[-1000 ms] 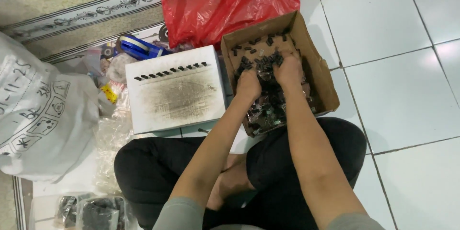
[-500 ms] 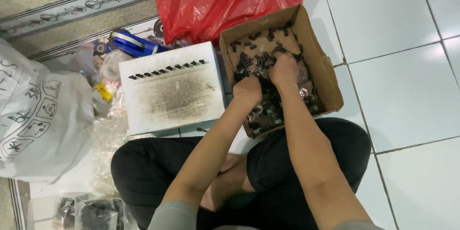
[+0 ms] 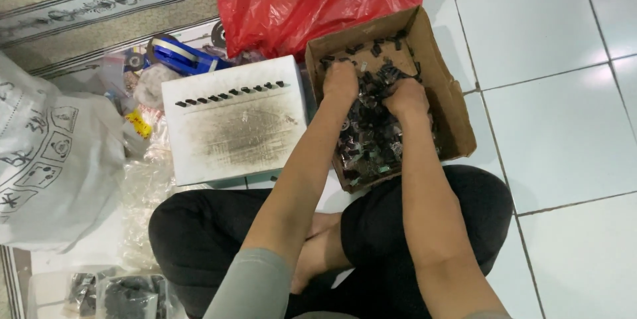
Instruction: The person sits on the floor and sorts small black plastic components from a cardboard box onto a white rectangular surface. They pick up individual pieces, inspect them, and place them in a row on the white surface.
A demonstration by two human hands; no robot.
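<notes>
Both hands, left hand (image 3: pixel 341 82) and right hand (image 3: pixel 406 97), curled into the heap of small black parts (image 3: pixel 371 140), grip hidden, cardboard box (image 3: pixel 451 103) within reach between knees and white block (image 3: pixel 233 120).

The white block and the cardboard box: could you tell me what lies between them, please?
In the head view, nothing lies between the white block and the cardboard box; their sides stand close together, apparently touching.
</notes>
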